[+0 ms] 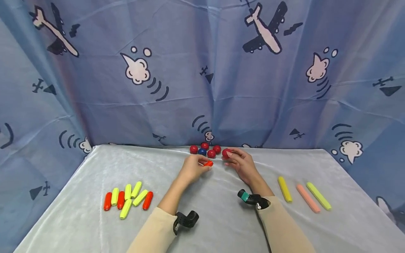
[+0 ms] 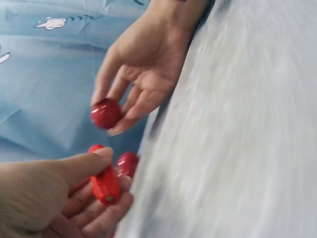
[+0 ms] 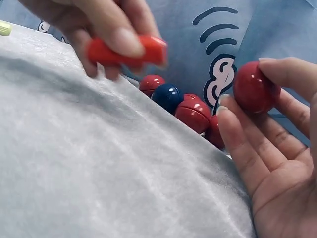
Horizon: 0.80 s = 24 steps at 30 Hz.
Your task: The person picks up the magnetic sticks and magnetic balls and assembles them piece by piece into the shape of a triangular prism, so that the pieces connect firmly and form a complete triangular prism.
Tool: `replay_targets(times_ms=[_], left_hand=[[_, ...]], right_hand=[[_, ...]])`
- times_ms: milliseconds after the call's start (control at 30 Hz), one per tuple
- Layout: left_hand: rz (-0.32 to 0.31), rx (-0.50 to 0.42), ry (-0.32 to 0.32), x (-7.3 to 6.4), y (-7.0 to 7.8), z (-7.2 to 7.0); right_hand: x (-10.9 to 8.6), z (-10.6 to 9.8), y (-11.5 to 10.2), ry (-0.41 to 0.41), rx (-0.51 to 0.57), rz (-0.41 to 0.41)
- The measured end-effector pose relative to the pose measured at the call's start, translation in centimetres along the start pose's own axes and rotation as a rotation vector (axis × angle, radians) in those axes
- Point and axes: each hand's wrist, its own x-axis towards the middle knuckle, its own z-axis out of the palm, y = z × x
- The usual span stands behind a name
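In the head view, my left hand (image 1: 193, 168) pinches a short orange-red stick (image 1: 208, 163) between thumb and fingers near the back of the table. The left wrist view shows this stubby, faceted stick (image 2: 105, 181) with the thumb on top. My right hand (image 1: 243, 163) holds a glossy red ball (image 1: 226, 153) in its fingertips, off to the right of the stick. Seen from the right wrist, the thumb presses one side of the ball (image 3: 255, 88) and the fingers support the other. Several more red balls (image 1: 211, 153) and a blue ball (image 1: 202, 151) lie just beyond the hands.
To the left lies a loose group of short yellow sticks (image 1: 126, 209) and orange-red sticks (image 1: 147, 200). Longer sticks lie on the right: a yellow stick (image 1: 284, 189), a pink stick (image 1: 308, 198) and a yellow-green stick (image 1: 319, 196). A blue printed curtain (image 1: 177, 70) hangs behind the cloth-covered table (image 1: 221, 218).
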Motion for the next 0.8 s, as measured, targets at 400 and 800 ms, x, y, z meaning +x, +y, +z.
replay_targets(times_ms=[400, 800], left_hand=[[-0.017, -0.304, 0.015, 1.5, -2.8, 4.1], [0.008, -0.349, 0.005, 1.7, -3.0, 3.9]], right_hand=[[-0.3, 0.2, 0.5, 0.001, 0.012, -0.009], [-0.2, 0.5, 0.2, -0.007, -0.125, -0.004]])
